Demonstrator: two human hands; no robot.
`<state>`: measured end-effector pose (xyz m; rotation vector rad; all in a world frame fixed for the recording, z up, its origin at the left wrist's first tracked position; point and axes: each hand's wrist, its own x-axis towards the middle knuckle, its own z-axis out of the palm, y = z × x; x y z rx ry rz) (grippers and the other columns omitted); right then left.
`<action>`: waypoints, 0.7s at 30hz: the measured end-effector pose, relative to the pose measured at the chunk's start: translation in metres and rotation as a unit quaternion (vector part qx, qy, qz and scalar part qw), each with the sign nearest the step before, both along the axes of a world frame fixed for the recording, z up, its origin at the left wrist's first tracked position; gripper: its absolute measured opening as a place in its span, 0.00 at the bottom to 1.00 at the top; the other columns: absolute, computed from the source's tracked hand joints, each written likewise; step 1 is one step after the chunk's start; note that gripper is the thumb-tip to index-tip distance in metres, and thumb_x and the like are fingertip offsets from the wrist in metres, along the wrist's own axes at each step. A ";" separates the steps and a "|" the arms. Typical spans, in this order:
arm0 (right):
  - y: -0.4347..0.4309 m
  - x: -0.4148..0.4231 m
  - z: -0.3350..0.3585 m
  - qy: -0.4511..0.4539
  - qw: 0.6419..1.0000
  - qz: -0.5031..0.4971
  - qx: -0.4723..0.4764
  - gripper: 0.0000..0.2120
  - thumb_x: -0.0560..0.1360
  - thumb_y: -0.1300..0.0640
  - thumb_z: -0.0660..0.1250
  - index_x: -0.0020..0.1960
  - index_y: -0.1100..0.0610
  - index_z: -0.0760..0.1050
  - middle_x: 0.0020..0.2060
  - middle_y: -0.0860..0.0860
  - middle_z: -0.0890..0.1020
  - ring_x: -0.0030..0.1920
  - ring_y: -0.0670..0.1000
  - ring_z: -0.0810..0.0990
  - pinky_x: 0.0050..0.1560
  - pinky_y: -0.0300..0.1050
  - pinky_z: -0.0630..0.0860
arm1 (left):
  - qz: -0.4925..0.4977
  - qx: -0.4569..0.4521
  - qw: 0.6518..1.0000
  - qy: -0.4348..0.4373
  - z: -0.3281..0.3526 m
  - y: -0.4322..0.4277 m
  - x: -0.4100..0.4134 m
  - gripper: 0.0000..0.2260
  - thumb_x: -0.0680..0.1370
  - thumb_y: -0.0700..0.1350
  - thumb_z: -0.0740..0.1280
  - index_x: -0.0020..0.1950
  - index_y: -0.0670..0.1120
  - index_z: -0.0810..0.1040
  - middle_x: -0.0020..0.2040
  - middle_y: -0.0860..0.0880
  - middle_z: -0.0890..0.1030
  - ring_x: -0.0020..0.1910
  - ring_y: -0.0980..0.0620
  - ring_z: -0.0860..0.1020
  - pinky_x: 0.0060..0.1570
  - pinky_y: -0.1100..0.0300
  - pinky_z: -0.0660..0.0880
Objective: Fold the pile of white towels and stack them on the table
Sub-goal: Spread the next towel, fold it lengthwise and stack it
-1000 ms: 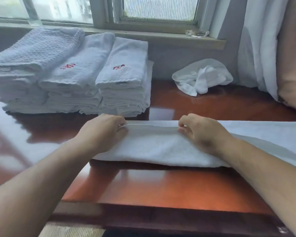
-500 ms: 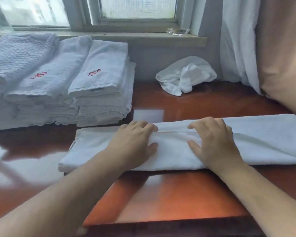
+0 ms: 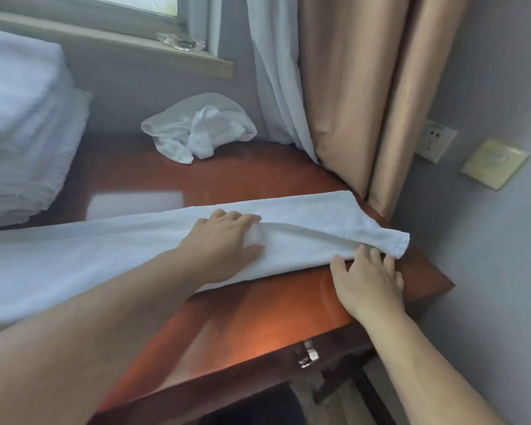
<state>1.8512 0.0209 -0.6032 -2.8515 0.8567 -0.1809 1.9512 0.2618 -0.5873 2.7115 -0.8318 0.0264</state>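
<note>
White terry under both hands: the left hand (image 3: 224, 240) lies flat, fingers straight, on the one long folded towel (image 3: 105, 256); the right hand (image 3: 368, 277), fingers loosely spread, touches its end at the tabletop's (image 3: 258, 320) right edge. One crumpled towel (image 3: 196, 130) lies at the back edge, one stack (image 3: 22, 124) at the left.

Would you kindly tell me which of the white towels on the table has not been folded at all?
The crumpled towel at the back near the curtain; the long towel is folded lengthwise, the stack neatly folded.
</note>
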 end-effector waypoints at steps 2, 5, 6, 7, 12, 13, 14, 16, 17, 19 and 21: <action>-0.006 0.009 0.001 0.012 0.999 -0.025 0.023 0.36 0.80 0.39 0.45 0.80 0.60 0.55 0.80 0.58 0.58 0.79 0.62 0.50 0.76 0.65 0.54 | 0.014 -0.017 1.000 0.003 0.001 -0.010 0.004 0.23 0.82 0.59 0.60 0.76 0.55 0.66 0.71 0.52 0.71 0.72 0.48 0.65 0.68 0.48 0.66; -0.021 0.030 0.009 0.007 0.998 -0.036 0.050 0.33 0.81 0.44 0.47 0.82 0.55 0.44 0.82 0.55 0.49 0.80 0.63 0.44 0.77 0.66 0.49 | 0.027 -0.038 0.999 -0.007 0.001 -0.016 0.011 0.10 0.84 0.54 0.59 0.58 0.51 0.75 0.55 0.51 0.72 0.61 0.46 0.72 0.57 0.49 0.72; -0.027 0.037 0.011 -0.020 0.998 -0.023 0.052 0.32 0.82 0.48 0.49 0.83 0.53 0.43 0.82 0.54 0.49 0.80 0.63 0.46 0.77 0.66 0.50 | 0.031 -0.047 0.998 -0.010 0.001 -0.017 0.013 0.07 0.84 0.53 0.59 0.52 0.52 0.73 0.51 0.52 0.70 0.55 0.47 0.73 0.52 0.50 0.73; -0.033 0.044 0.013 -0.059 0.997 -0.005 0.044 0.32 0.81 0.52 0.51 0.83 0.53 0.44 0.82 0.53 0.51 0.79 0.63 0.49 0.76 0.65 0.54 | 0.036 -0.053 0.998 -0.015 0.001 -0.017 0.014 0.07 0.84 0.53 0.58 0.48 0.53 0.70 0.49 0.53 0.69 0.50 0.48 0.73 0.47 0.51 0.73; -0.071 0.081 0.020 -0.071 0.996 0.026 -0.042 0.28 0.79 0.56 0.56 0.77 0.41 0.61 0.67 0.52 0.68 0.63 0.58 0.63 0.64 0.56 0.64 | 0.063 -0.044 0.997 -0.032 -0.002 -0.013 0.025 0.14 0.84 0.53 0.55 0.39 0.54 0.63 0.42 0.54 0.72 0.42 0.50 0.72 0.34 0.54 0.64; -0.077 0.090 0.020 -0.040 0.997 0.034 -0.055 0.24 0.80 0.54 0.57 0.75 0.40 0.65 0.67 0.52 0.67 0.63 0.57 0.62 0.64 0.55 0.63 | 0.063 -0.040 0.997 -0.031 -0.002 -0.012 0.028 0.14 0.83 0.53 0.55 0.38 0.54 0.63 0.41 0.54 0.73 0.41 0.50 0.72 0.33 0.54 0.63; -0.082 0.098 0.021 -0.020 0.997 0.049 -0.060 0.21 0.80 0.51 0.58 0.72 0.38 0.69 0.70 0.51 0.66 0.66 0.56 0.61 0.66 0.54 0.61 | 0.064 -0.037 0.997 -0.033 -0.003 -0.011 0.031 0.14 0.83 0.53 0.55 0.38 0.54 0.64 0.41 0.54 0.74 0.39 0.51 0.72 0.32 0.54 0.63; -0.087 0.110 0.021 -0.007 0.996 0.081 -0.043 0.16 0.81 0.48 0.58 0.65 0.35 0.73 0.75 0.48 0.62 0.72 0.54 0.56 0.70 0.53 0.56 | 0.069 -0.042 0.996 -0.036 -0.003 -0.011 0.036 0.13 0.83 0.51 0.56 0.38 0.53 0.65 0.38 0.54 0.75 0.37 0.52 0.72 0.31 0.55 0.64; -0.088 0.115 0.022 -0.001 0.995 0.096 -0.035 0.14 0.81 0.47 0.58 0.64 0.34 0.73 0.76 0.47 0.60 0.74 0.52 0.54 0.72 0.53 0.54 | 0.071 -0.045 0.996 -0.037 -0.002 -0.010 0.039 0.13 0.83 0.51 0.56 0.39 0.52 0.66 0.37 0.53 0.76 0.36 0.52 0.73 0.31 0.55 0.65; -0.092 0.122 0.024 0.024 0.990 0.135 -0.034 0.15 0.81 0.46 0.59 0.66 0.34 0.71 0.78 0.46 0.58 0.77 0.50 0.50 0.74 0.55 0.51 | 0.067 -0.047 0.996 -0.039 0.000 -0.009 0.043 0.13 0.83 0.51 0.57 0.39 0.53 0.66 0.37 0.53 0.76 0.36 0.52 0.73 0.30 0.56 0.65; -0.094 0.127 0.028 0.061 0.983 0.172 -0.014 0.21 0.81 0.47 0.58 0.72 0.33 0.65 0.80 0.45 0.53 0.79 0.50 0.46 0.77 0.56 0.48 | 0.060 -0.048 0.996 -0.042 0.001 -0.008 0.045 0.13 0.84 0.52 0.56 0.39 0.53 0.66 0.37 0.53 0.76 0.37 0.51 0.74 0.31 0.54 0.67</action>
